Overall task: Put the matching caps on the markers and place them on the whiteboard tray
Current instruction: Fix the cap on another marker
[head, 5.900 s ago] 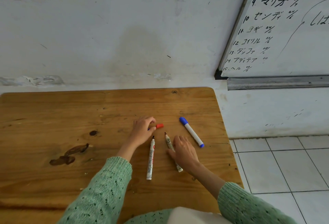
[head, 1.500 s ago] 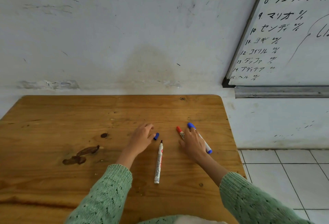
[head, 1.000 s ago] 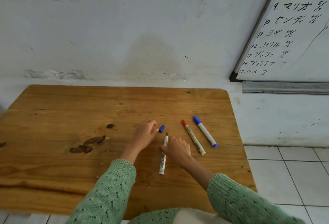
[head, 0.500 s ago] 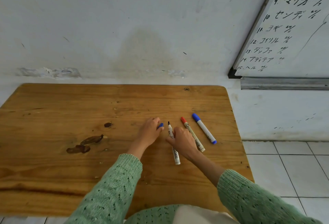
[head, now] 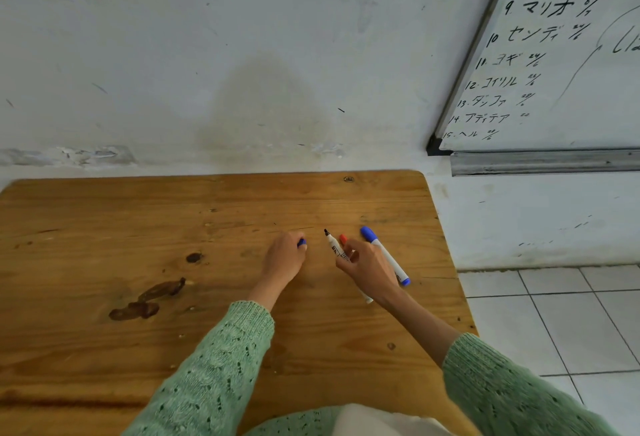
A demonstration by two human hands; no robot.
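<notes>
- The wooden table (head: 138, 228), with grainy, knotted boards, dark stains and a rounded far corner, is sitting against the scuffed white wall (head: 207, 55); its near edge is running out of view at the bottom
- The whiteboard (head: 561, 55), covered in handwritten lines, is being cut off at the top and right, and its grey metal tray (head: 540, 162) is hanging below it, well apart from the markers, with only its left stretch showing
- The right hand (head: 367, 269) is gripping the uncapped marker (head: 333, 244), black tip pointing away; much of the white barrel is hiding under the palm, with the tail end peeking out near the wrist
- The blue-capped marker (head: 384, 255), a slim white cylinder, is lying on the table just right of that hand
- The red-capped marker (head: 343, 239) is showing only its cap; the rest is hiding behind the fingers
- The left hand (head: 284, 259) is closing its fingertips on the small blue cap (head: 301, 243), mostly covered, resting low on the table
</notes>
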